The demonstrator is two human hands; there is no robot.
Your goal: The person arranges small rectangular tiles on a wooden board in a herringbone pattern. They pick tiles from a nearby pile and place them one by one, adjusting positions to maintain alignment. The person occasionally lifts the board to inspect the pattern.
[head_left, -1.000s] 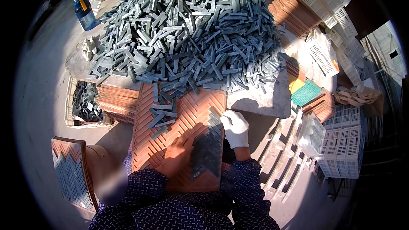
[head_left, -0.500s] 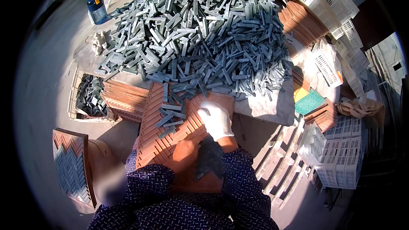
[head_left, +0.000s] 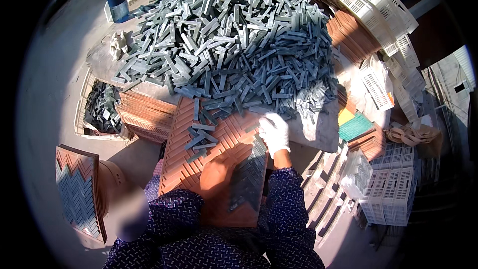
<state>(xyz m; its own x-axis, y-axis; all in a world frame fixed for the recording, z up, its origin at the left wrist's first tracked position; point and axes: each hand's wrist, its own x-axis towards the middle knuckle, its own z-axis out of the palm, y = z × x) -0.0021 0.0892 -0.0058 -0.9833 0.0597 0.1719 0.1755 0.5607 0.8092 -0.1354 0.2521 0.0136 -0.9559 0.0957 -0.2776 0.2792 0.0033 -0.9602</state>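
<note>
Outdoors in hard sunlight, a gloved right hand (head_left: 274,132) bends its fingers over the upper right edge of a terracotta-coloured tray (head_left: 181,142), beside a band of dark grey strips (head_left: 251,162) laid in a herringbone; whether it grips a strip cannot be told. The bare left hand (head_left: 217,173) lies palm down across the middle of the tray, its fingers close together and pointing toward the band; shadow and the hand's own back hide whether anything is beneath them. The strips fill grooves on the tray's right side, while the grooves to the left are bare apart from a few loose pieces (head_left: 202,137) scattered near the top.

Just beyond the tray, a large heap of grey strips (head_left: 224,45) covers most of a pale tabletop (head_left: 318,134). To the left stand a stack of terracotta-coloured trays (head_left: 144,112) and a pale crate (head_left: 82,115) holding dark pieces; nearer the person, a panel (head_left: 77,189) shows grey strips in a zigzag. On the right, a green pad (head_left: 355,127) lies near a slatted pallet (head_left: 318,194) and stacked white plastic crates (head_left: 391,189). A blue bottle (head_left: 118,2) stands upright beyond the heap's left side, near a crumpled white cloth item (head_left: 118,46).
</note>
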